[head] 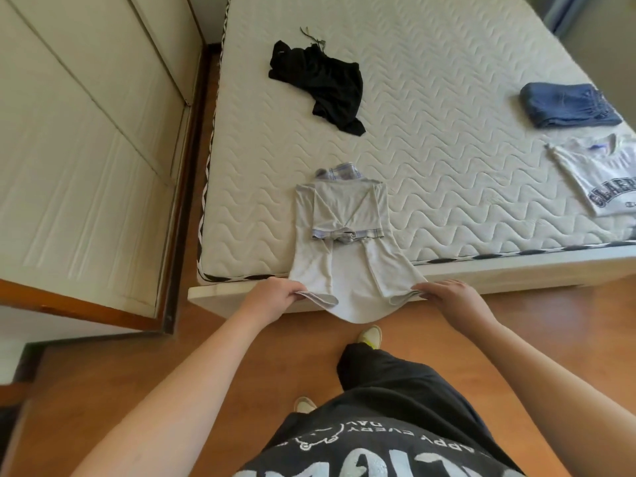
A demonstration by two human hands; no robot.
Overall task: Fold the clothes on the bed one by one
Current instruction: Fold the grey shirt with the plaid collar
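A light grey shirt (344, 235) with a plaid collar lies at the bed's near edge, sleeves folded in across its back, its hem hanging over the mattress edge. My left hand (275, 296) pinches the hem's left corner. My right hand (447, 296) grips the right corner. A crumpled black garment (323, 84) lies farther up the mattress (447, 98). At the right sit a folded blue denim piece (568, 105) and a folded white printed T-shirt (602, 177).
A cream wardrobe (86, 149) stands to the left, with a narrow gap between it and the bed. I stand on the wooden floor (241, 356) at the bed's foot, my shoes and dark trousers below the hem.
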